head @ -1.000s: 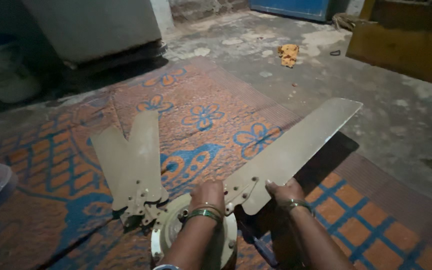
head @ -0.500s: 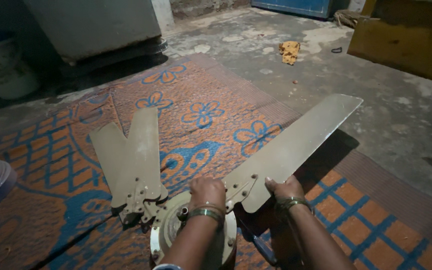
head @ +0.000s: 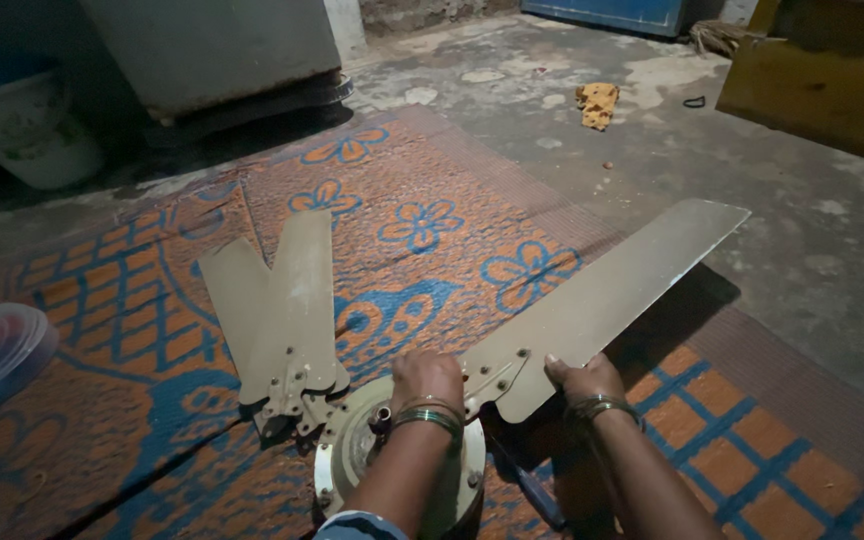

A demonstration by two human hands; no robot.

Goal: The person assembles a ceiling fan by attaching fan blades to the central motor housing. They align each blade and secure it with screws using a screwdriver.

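On the patterned mat (head: 432, 190), her left hand (head: 426, 378) presses the fan motor (head: 352, 460), fingers curled over its far rim; her right hand (head: 580, 378) grips the long blade (head: 612, 300) near its bracket.

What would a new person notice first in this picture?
The long beige fan blade stretches from the centre toward the right, raised at its far end above the orange and blue mat. The right hand grips its lower edge, while the left hand rests on the round fan motor. Two loose blades lie overlapped at its left.
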